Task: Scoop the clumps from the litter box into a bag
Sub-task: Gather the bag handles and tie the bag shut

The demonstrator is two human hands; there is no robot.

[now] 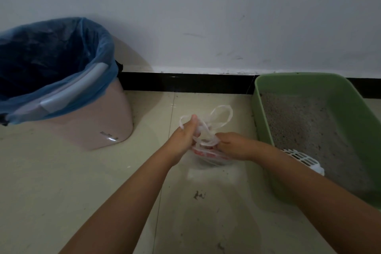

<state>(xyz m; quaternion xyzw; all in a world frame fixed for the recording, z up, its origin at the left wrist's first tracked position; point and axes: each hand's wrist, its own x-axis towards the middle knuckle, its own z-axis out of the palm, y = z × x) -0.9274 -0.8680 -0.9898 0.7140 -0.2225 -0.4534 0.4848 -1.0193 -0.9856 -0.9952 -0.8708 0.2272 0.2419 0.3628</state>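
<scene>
Head view, the only one. Both hands meet over the floor (82, 192) at centre, on a small clear plastic bag (214, 155) resting on the tile. Left hand (184, 137) has fingers curled round one white handle loop, thumb up along it. Right hand (233, 145) is closed on the bag's neck and the other loop; a free loop stands up just beyond the knuckles. Judged step: tying off or gathering the bag mouth. Something reddish shows through the plastic; contents cannot be made out. Litter box (266, 121), green, sits to the right against the wall, its near-left wall just beside the right forearm. Grey litter inside looks fairly even; no clumps can be picked out from here. White slotted scoop (305, 160) lies in the box, partly hidden behind the right wrist, touched by neither hand. Pink bin (99, 130) with blue liner stands far left, well apart from the bag. Risks, as judged: thin loops could slip or tear if pulled hard; a loose knot would let contents spill on lifting; the right elbow swinging outward could knock the box wall or scoop and scatter litter. Room: open tile between bin and box and toward the viewer; the wall closes the far side, the box the right.
</scene>
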